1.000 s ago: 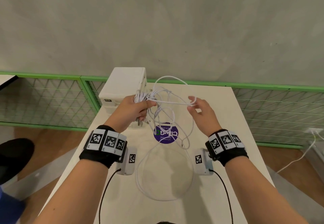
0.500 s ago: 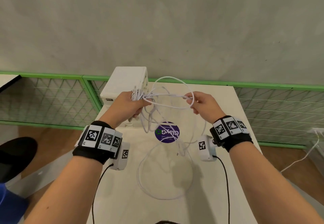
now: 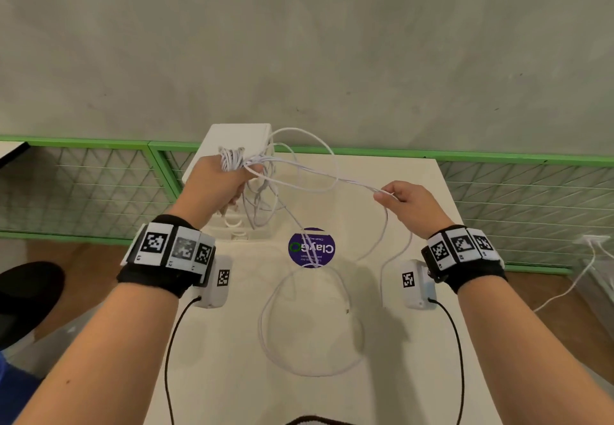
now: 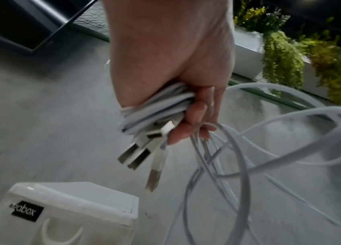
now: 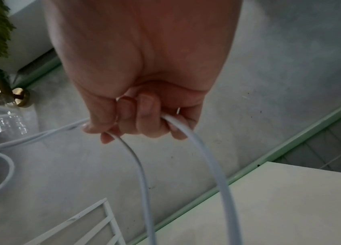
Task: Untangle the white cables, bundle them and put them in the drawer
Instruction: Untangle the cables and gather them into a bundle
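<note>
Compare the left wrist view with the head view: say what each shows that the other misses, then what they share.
Only the left wrist view shows the metal USB plugs sticking out below the fist and the black label on the drawer box.

Only the head view shows the right hand pinching strands, the purple sticker and a loop lying on the table.

Both show the left hand gripping the coiled white cables.

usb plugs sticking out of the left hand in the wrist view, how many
3, all jutting below the left hand beside the coiled white cables: two side by side, one lower. A fourth may sit behind them; others may be hidden.
</note>
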{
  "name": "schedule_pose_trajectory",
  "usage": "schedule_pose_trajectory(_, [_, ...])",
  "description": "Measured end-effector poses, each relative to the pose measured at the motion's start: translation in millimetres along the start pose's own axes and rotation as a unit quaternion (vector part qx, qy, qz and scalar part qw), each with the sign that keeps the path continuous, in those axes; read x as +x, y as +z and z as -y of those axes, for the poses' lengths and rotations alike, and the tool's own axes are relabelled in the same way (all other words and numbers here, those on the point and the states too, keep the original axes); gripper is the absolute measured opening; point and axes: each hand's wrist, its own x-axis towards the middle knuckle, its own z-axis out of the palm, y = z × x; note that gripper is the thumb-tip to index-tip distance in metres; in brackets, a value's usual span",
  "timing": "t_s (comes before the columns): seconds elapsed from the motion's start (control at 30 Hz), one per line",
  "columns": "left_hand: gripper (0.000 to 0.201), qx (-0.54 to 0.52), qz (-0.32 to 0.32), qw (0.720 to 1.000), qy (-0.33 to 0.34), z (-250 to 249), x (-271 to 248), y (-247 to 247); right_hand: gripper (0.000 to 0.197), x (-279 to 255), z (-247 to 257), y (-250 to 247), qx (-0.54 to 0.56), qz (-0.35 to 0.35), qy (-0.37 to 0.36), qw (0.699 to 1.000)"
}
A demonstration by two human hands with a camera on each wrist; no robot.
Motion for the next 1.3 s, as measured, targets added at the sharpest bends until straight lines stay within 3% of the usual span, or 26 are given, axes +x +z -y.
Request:
schedule_pose_trajectory(0.17, [0.029,-0.004,0.037,0.999,-0.003,3.8,-2.5,4.3,0.028,-5.3,-0.5,-1.9,0.030,-0.014,0.022,0.999])
schedule_pose_trajectory(0.27, [0.023,-0.030,0.058,0.998,-0.001,3.4,-4.1,5.8,0.044,-11.4,6.7,-4.4,0.117,0.054,0.076,0.989])
schedule_pose_trajectory(0.37, [0.030,-0.029,0.072,0.997,0.008,0.1,-5.2,7.7,0.029,-16.7,13.3,-1.6,0.098,0.154,0.087,0.979])
schedule_pose_trajectory(0.47, [0.031,-0.032,0.081,0.996,0.012,-1.9,-5.6,7.8,0.023,-17.6,15.4,5.8,0.111,0.180,0.074,0.975])
schedule_pose_trajectory(0.6, [0.029,-0.015,0.117,0.993,0.005,-0.9,-8.8,5.9,0.003,-9.7,11.8,13.3,0.109,0.078,0.054,0.989])
schedule_pose_trajectory(0.73, [0.042,0.038,0.137,0.990,-0.013,4.7,-12.2,6.6,0.006,1.3,6.5,7.0,-0.046,-0.109,-0.007,0.993])
schedule_pose_trajectory(0.8, [0.047,0.049,0.136,0.989,-0.012,7.5,-13.0,8.0,0.009,3.3,8.4,3.6,-0.056,-0.133,-0.042,0.989])
schedule_pose_trajectory(0.93, [0.049,0.047,0.097,0.994,0.003,9.1,-14.3,14.6,0.015,-1.1,11.7,6.5,-0.032,-0.084,-0.108,0.990])
schedule_pose_trajectory(1.07, [0.033,0.029,0.086,0.996,0.003,6.5,-15.6,22.6,0.017,-11.6,5.5,17.1,-0.002,0.004,-0.085,0.996])
schedule_pose_trajectory(1.13, [0.035,0.015,0.108,0.994,0.006,5.4,-17.3,26.0,0.013,-15.2,0.9,24.6,0.002,0.024,-0.062,0.998])
schedule_pose_trajectory(1.3, [0.045,-0.031,0.193,0.981,-0.006,4.5,-23.2,32.6,0.029,-17.9,3.9,41.3,0.053,0.079,-0.033,0.995])
